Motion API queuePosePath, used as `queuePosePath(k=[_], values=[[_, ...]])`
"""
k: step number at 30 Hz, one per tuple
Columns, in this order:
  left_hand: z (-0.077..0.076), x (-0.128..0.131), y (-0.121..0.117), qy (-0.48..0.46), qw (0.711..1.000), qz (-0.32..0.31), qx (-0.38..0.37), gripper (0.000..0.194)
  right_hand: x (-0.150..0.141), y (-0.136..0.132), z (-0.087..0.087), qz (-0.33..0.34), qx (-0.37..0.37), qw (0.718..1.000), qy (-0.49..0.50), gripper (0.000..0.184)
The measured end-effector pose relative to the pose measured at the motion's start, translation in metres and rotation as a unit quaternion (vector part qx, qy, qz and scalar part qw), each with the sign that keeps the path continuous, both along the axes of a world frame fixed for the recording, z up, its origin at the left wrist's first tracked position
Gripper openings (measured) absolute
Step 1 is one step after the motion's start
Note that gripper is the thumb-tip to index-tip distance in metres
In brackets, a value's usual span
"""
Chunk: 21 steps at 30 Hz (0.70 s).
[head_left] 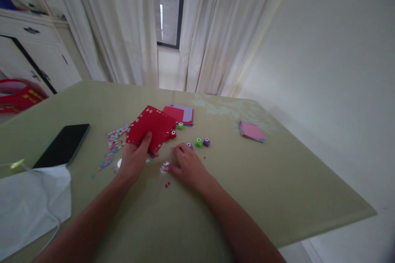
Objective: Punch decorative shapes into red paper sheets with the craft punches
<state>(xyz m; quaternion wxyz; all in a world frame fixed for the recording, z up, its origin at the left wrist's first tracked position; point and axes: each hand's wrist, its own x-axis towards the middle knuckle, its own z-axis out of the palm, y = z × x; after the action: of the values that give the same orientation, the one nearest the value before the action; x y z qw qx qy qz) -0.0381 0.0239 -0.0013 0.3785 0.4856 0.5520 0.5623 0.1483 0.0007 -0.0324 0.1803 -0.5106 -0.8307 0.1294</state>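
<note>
My left hand point(137, 156) pinches a red paper card point(151, 125) between thumb and fingers, tilted above the table. Small cut-out shapes, hearts among them, run along its edges. My right hand point(189, 166) rests low on the table, thumb and forefinger apart. Beside its thumb lies a small clear-and-white scrap point(165, 167), too small to make out. A purple craft punch point(189, 146) shows just behind those fingers. Close by stand a green punch point(198, 142), another purple punch point(206, 142) and a red punch point(173, 134). Red bits of paper point(167, 185) lie in front.
Behind the card are stacked paper squares point(187, 113) and a green punch point(180, 125). Coloured confetti point(112, 144) is scattered leftward, near a black phone point(63, 146). A white sheet point(33, 209) with a cable lies front left. Pink cards point(252, 130) sit right.
</note>
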Motion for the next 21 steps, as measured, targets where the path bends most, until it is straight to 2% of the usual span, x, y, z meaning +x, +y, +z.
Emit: queuePosePath(k=[3,5,9,11,13,16,18,21], values=[[-0.003,0.002,0.0,-0.015,1.0,-0.013,0.0,0.035,0.014,-0.004,0.011,-0.003,0.007,1.0,0.002,0.052],[-0.006,0.002,0.0,-0.024,0.999,-0.024,-0.009,0.036,0.024,-0.004,0.018,0.0,-0.009,1.0,0.008,0.051],[-0.01,0.002,0.001,-0.031,0.999,-0.042,-0.012,0.037,0.034,0.002,0.022,0.026,-0.074,0.996,0.043,0.015],[-0.012,0.002,0.0,-0.011,0.999,-0.036,-0.015,0.04,0.032,0.006,0.018,-0.009,-0.079,0.99,0.117,0.008],[-0.013,0.001,-0.002,0.027,0.999,-0.03,-0.018,0.046,0.028,0.009,0.013,-0.064,-0.1,0.96,0.254,0.017],[-0.016,0.001,-0.005,0.065,0.997,-0.043,-0.01,0.054,0.023,0.012,0.01,-0.096,-0.168,0.867,0.458,0.035],[-0.016,0.003,-0.008,0.077,0.995,-0.057,-0.005,0.056,0.02,0.013,0.011,-0.09,-0.189,0.815,0.54,0.044],[-0.014,0.005,-0.01,0.103,0.993,-0.065,0.001,0.059,0.018,0.013,0.012,-0.096,-0.177,0.778,0.595,0.053]])
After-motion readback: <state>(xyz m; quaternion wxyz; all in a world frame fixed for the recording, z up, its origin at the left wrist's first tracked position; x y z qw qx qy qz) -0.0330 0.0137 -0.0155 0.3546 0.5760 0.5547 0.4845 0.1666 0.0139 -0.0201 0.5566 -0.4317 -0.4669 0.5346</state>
